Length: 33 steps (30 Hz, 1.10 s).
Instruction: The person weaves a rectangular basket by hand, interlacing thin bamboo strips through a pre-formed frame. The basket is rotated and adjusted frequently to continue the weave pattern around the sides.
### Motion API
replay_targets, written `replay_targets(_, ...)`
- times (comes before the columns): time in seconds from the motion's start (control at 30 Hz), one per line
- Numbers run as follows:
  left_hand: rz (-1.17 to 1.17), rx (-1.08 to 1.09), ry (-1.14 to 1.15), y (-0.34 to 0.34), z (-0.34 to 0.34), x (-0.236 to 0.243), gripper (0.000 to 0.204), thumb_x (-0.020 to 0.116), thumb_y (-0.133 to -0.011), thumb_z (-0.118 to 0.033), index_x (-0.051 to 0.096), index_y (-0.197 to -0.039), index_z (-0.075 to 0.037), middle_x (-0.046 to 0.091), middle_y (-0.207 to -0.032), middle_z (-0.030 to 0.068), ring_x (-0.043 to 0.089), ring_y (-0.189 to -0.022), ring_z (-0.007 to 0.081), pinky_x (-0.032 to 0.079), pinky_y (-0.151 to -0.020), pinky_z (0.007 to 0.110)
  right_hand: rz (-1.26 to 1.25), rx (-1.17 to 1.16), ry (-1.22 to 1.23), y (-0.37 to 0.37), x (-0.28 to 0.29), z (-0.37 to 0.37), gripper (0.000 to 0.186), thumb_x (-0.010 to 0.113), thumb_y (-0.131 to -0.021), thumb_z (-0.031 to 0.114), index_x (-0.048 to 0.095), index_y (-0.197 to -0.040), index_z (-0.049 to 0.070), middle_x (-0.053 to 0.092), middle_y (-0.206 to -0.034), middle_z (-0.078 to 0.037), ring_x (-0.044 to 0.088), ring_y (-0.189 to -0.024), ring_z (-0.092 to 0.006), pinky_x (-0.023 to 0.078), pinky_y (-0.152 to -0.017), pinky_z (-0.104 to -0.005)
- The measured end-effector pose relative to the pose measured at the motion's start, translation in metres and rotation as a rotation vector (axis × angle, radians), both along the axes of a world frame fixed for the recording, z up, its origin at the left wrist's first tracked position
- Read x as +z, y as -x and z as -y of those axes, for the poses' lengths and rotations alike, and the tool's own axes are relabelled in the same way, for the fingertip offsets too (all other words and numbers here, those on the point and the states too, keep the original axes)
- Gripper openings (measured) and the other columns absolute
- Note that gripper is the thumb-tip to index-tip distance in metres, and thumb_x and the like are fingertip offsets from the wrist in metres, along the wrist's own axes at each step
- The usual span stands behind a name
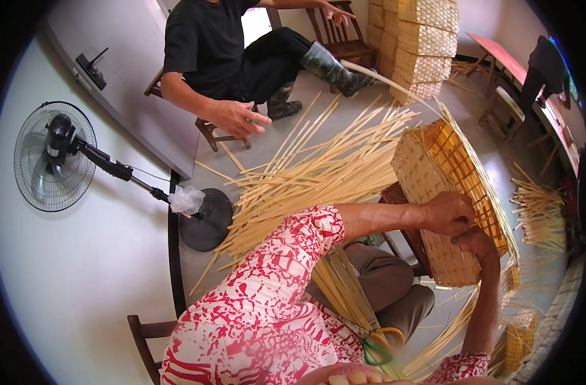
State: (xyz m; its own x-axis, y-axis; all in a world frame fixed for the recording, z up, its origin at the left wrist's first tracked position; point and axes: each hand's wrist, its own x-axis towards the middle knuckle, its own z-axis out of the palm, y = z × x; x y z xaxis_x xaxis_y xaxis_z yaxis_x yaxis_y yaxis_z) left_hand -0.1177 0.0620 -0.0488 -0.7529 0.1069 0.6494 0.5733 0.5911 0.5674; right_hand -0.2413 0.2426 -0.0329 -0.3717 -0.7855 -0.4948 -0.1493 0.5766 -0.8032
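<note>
A pale woven basket [416,168] lies tipped on its side in front of me, its open mouth and rim turned to the right. Over its near part, my left hand [452,213] is closed, fingertips pinching at the weave. Just below, almost touching it, my right hand [477,244] is closed on the same stretch of basket wall. What strip lies between the fingertips is too small to make out. One long loose strip [386,78] sticks out from the basket's far corner. Scissors [377,343] with orange and green handles rest by my lap, beside a bundle of flat strips [344,282].
Many loose strips [305,170] cover the floor to the left of the basket. Beyond them sits another person [206,48] in black with both hands free. Stacked woven baskets [426,38] stand at the back. A floor fan [55,154] is at the left, a red bench [498,58] far right.
</note>
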Motion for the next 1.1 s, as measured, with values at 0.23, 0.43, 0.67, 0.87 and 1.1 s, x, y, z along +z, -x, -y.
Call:
replay_targets(0.23,0.04,0.048,0.11,-0.007,-0.002,0.003,0.013,0.071,-0.074,-0.011,0.072,-0.086,-0.007,0.066,-0.086,0.0156,0.068,-0.082,0.0374,0.054,-0.07,0.046,0.053,-0.059,0.102,-0.007,-0.003,-0.002,0.052,0.075,-0.072,0.016,0.067,-0.121,0.003,0.07,-0.105,-0.005,0.065,-0.095,-0.017,0.052,-0.084,-0.0342)
replay_targets(0.43,0.054,0.001,-0.122,-0.012,-0.007,0.011,0.01,0.069,-0.075,-0.013,0.07,-0.081,-0.005,0.066,-0.078,0.0163,0.067,-0.077,0.0392,0.053,-0.069,0.049,-0.066,-0.001,0.063,-0.001,-0.006,0.0,0.05,0.078,-0.07,0.015,0.069,-0.118,0.004,0.071,-0.1,-0.003,0.065,-0.089,-0.0165,0.052,-0.082,-0.0329)
replay_targets(0.67,0.119,0.166,0.074,-0.015,-0.014,0.006,0.012,0.071,-0.075,-0.016,0.068,-0.075,-0.004,0.067,-0.08,0.0171,0.067,-0.076,0.0397,0.051,-0.066,0.049,-0.099,-0.03,0.026,0.006,-0.014,-0.002,0.051,0.079,-0.068,0.013,0.07,-0.118,0.005,0.072,-0.103,-0.004,0.066,-0.089,-0.0167,0.053,-0.083,-0.0335)
replay_targets(0.87,0.045,0.124,-0.032,-0.014,-0.018,-0.004,0.021,0.071,-0.077,-0.014,0.066,-0.094,-0.002,0.067,-0.079,0.0178,0.068,-0.078,0.0398,0.053,-0.068,0.049,-0.055,0.021,0.015,0.016,-0.016,-0.012,0.067,0.078,-0.066,0.014,0.064,-0.131,0.006,0.07,-0.114,-0.008,0.066,-0.098,-0.0218,0.053,-0.087,-0.0364)
replay_targets(1.1,0.155,0.031,-0.017,-0.021,-0.034,0.009,0.042,0.071,-0.078,-0.009,0.059,-0.118,-0.004,0.067,-0.081,0.015,0.069,-0.077,0.0383,0.053,-0.067,0.046,-0.46,0.072,-0.221,0.016,0.022,-0.037,0.075,0.081,-0.063,0.016,0.062,-0.135,0.004,0.071,-0.12,-0.012,0.067,-0.107,-0.0257,0.053,-0.096,-0.0369)
